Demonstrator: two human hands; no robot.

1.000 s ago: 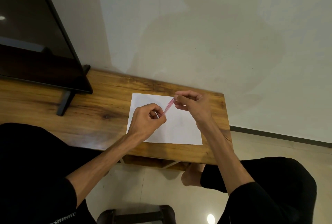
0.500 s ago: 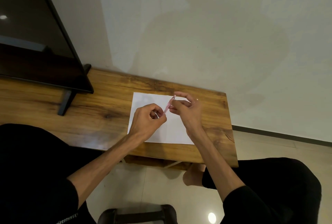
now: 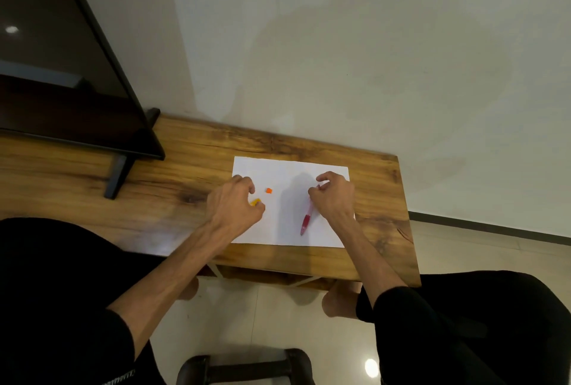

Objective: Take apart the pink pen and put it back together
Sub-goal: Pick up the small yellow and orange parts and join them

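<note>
pen (image 3: 306, 220): lying on paper (image 3: 287, 230), upper end reaching r hand (image 3: 333, 196) fingers, curled, grip unclear. l hand (image 3: 234, 208): fingers curling round yellow bit (image 3: 255, 201), contact unclear. orange bit (image 3: 268, 190) sitting between hands.

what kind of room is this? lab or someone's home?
Probably a home living room, not a lab: a flat-screen TV stands on a long low wooden table against a plain wall, with a glossy tiled floor below. The person sits at it, working on a paper sheet.
</note>
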